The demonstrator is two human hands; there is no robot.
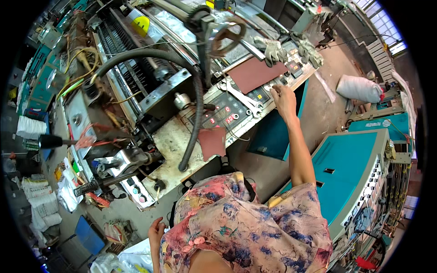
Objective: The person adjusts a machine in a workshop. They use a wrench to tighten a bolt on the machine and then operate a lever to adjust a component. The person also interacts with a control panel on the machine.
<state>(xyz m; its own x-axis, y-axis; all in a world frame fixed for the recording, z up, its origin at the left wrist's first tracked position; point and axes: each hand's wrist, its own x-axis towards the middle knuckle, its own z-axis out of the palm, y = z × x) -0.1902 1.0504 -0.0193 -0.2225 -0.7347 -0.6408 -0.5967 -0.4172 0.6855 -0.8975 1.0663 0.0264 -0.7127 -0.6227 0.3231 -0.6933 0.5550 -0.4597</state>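
Note:
My right hand (284,98) reaches to the front edge of the machine's control panel (218,112), its fingers bent together against the surface. Whatever lies under those fingertips is hidden. Just beyond it lies a reddish-brown sandpaper sheet (256,75), and to its left several wrenches (243,99) rest across the panel beside lit red digits. My left hand (157,230) hangs low beside my body with loosely curled, parted fingers and nothing in them. A smaller piece of reddish-brown sheet (212,143) drapes over the bench's front edge.
A ribbed grey hose (198,100) arches over the bench, near a handwheel (229,37). Work gloves (274,51) lie at the far end of the panel. A teal cabinet (348,170) stands to my right, a white sack (359,88) on the floor beyond.

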